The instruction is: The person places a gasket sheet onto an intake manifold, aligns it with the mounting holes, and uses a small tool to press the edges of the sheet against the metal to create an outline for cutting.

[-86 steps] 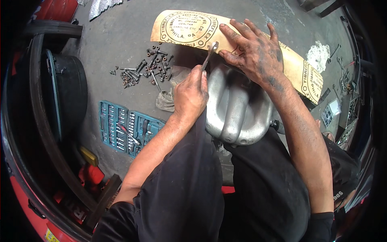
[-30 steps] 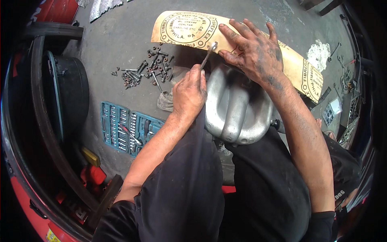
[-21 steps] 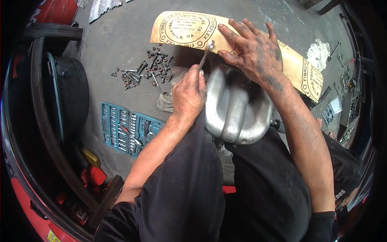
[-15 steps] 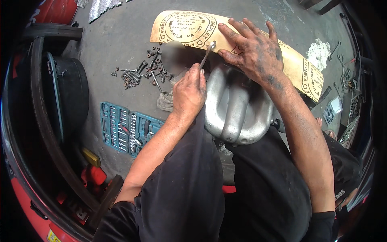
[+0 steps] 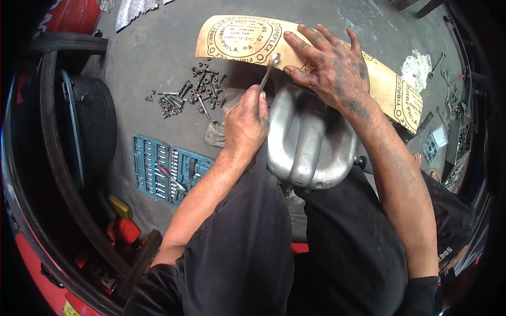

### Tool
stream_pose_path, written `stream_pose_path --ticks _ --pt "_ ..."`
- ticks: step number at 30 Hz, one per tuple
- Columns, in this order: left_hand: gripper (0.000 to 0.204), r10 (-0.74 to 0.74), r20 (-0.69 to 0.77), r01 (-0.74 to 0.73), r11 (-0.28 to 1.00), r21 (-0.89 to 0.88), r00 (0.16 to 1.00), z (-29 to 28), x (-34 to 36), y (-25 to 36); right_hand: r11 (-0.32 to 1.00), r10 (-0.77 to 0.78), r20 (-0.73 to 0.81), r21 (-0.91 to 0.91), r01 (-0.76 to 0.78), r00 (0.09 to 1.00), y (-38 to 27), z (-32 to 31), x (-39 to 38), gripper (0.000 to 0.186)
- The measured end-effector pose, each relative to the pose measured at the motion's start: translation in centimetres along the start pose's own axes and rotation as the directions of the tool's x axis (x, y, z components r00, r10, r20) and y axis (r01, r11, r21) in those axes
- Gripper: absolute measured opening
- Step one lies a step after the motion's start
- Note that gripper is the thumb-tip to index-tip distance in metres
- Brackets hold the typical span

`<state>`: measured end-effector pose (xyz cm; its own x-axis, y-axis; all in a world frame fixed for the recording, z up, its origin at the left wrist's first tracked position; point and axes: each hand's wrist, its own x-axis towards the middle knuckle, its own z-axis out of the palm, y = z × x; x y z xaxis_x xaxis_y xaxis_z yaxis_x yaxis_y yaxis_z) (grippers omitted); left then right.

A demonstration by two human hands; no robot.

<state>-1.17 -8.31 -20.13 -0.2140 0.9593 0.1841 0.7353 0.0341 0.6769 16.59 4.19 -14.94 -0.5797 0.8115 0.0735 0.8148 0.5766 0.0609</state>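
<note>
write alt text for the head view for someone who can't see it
A right hand lies spread on a tan printed sheet at the far end of a silver metal part, while the left hand holds a wrench, its head at the sheet's near edge. Loose bolts and an open socket set lie on the floor to the left.

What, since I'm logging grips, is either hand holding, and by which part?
The left hand holds a wrench-like metal tool by its handle, head end exposed. The right hand rests spread on the tan printed sheet, with no visible grip.
</note>
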Motion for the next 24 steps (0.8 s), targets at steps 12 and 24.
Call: stream_pose_path --ticks 12,24 --pt "0.021 0.005 0.013 -0.004 1.000 -0.013 1.000 0.03 -0.16 0.08 1.000 -0.011 -0.018 0.014 0.011 1.000 0.05 0.01 0.22 0.064" --pt "0.019 -0.075 0.059 0.078 0.996 -0.053 0.995 -0.37 -0.19 0.64 1.000 -0.013 -0.009 0.017 0.013 1.000 0.05 -0.09 0.19 0.063"
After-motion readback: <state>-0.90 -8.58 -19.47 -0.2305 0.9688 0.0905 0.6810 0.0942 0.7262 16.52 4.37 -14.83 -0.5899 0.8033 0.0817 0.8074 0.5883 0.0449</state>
